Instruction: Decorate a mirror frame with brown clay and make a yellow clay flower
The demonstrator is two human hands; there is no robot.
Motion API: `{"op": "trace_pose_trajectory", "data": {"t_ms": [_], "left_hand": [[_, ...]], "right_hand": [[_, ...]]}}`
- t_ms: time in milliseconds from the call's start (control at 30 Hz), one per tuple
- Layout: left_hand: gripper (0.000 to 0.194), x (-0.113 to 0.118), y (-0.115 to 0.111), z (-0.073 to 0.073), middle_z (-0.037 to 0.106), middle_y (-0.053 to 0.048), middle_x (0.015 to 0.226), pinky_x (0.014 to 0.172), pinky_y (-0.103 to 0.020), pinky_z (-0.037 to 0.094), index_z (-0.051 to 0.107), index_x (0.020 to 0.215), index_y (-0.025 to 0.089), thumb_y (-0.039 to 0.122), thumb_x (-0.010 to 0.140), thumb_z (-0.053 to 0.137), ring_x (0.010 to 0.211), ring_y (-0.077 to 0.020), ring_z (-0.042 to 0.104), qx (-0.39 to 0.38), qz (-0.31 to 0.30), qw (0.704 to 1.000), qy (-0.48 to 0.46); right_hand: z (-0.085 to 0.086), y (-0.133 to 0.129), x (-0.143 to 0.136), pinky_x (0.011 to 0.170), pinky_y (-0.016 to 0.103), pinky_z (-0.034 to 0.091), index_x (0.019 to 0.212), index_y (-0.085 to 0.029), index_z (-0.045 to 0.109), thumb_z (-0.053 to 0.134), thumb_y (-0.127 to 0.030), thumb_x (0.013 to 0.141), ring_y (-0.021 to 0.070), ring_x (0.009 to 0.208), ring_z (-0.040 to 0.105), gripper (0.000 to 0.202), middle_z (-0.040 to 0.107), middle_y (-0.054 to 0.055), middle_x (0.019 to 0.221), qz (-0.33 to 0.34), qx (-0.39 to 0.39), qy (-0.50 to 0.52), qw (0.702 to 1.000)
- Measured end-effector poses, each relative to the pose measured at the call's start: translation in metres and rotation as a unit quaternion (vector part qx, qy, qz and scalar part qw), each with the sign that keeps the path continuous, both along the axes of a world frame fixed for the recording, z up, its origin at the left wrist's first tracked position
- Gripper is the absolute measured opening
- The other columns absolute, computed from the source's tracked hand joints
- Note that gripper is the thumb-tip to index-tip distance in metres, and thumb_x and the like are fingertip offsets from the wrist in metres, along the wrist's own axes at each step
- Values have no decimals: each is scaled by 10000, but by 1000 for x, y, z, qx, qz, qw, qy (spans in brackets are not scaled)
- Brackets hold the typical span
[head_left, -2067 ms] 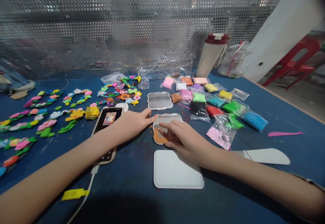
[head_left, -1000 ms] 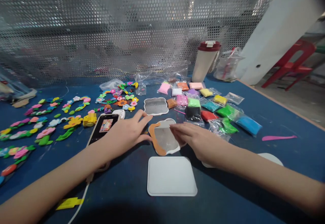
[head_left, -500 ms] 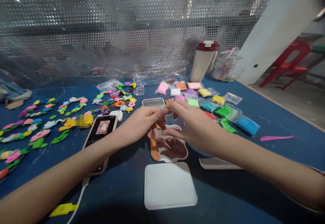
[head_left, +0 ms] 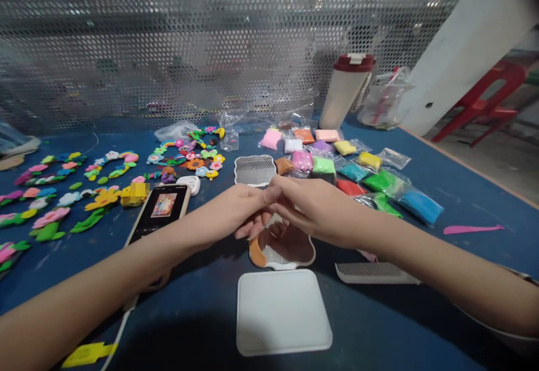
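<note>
- The hand mirror [head_left: 290,250] lies flat on the blue tabletop [head_left: 197,326], directly below the 2 hands; its far part is hidden by them.
- Its frame is white and wavy, and the glass reflects the fingers in dark, brownish tones.
- A smooth orange-brown clay strip [head_left: 257,253] covers the glass along the lower left side, curving with the edge; the rest of the visible glass is bare.
- The left hand [head_left: 248,208] and right hand [head_left: 309,205] meet above the mirror, thumb and fingers touching. Whether either grip is closed on anything, I cannot tell, since the fingers overlap.
- Just beyond the hands is a 2nd wavy-edged mirror [head_left: 255,169], white-framed, reflecting the perforated screen [head_left: 189,51].
- A white rounded rectangular panel [head_left: 283,312] lies just nearer than the hand mirror.
- A pale comb [head_left: 373,273] lies to the right, partly under the right forearm.
- Colored clay packets [head_left: 324,165] spread beyond the right hand; a phone [head_left: 162,208] lies partly under the left forearm.
</note>
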State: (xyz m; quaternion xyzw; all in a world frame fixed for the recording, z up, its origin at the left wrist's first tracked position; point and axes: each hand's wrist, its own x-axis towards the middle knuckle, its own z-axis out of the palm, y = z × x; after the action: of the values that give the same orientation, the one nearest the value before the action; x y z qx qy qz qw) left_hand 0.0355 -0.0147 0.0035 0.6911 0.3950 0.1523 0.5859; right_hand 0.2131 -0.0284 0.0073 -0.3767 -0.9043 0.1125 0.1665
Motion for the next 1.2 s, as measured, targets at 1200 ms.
{"op": "trace_pose_trajectory", "data": {"t_ms": [1200], "left_hand": [[180,-4,-1,13,640,17,661,406,-193,360,553,958,193,325,860,482,382,-88,517,184,64,974,118]], "right_hand": [[-27,20,12,704,310,547,1004,-178,595,673,-146,719,163,781,671,297,690,47,900,-71,-460,435,771]]}}
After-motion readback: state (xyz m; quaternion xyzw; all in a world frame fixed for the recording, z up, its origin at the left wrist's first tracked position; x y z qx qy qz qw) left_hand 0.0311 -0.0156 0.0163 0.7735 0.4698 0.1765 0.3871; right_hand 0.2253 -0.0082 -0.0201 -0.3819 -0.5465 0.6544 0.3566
